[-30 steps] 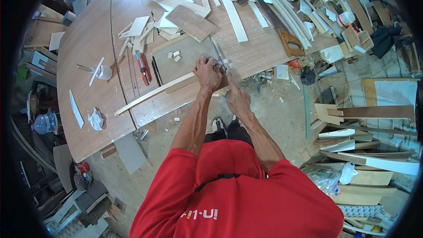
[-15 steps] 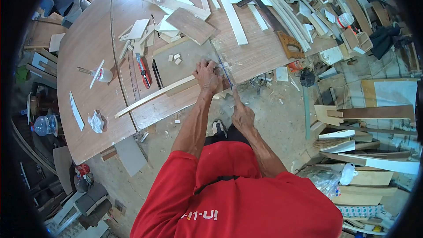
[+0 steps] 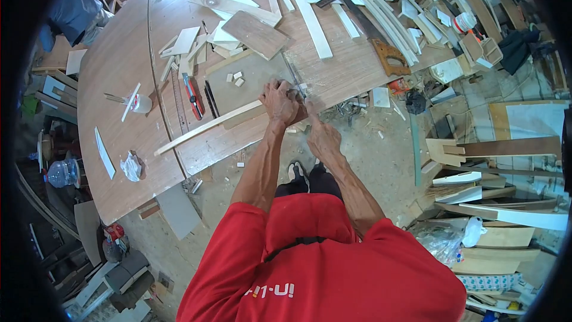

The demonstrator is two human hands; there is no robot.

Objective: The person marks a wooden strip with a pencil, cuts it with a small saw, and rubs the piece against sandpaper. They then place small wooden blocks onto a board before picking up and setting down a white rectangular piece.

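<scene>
My left hand point(image 3: 280, 102) presses down at the table edge, its fingers curled over the end of a long pale wood strip point(image 3: 208, 127). The strip runs leftward along the front of a grey board point(image 3: 238, 92). Just right of these fingers, my right hand point(image 3: 324, 138) is closed around a thin-bladed saw point(image 3: 296, 76), index finger stretched along it. The saw's handle is hidden in the fist, and the cut itself is covered by my left fingers. Small cut wood blocks point(image 3: 239, 82) lie on the board.
A red utility knife point(image 3: 193, 96), dark pencils point(image 3: 211, 100) and a ruler point(image 3: 179, 102) lie left of the board. A wooden-handled handsaw point(image 3: 390, 58) rests at the right, near long strips. A white cup point(image 3: 141, 104) stands at the left. Offcuts are piled behind.
My right hand has pushed the saw forward, away from my body and slightly left. My left hand stays on the strip, which has hardly moved.
</scene>
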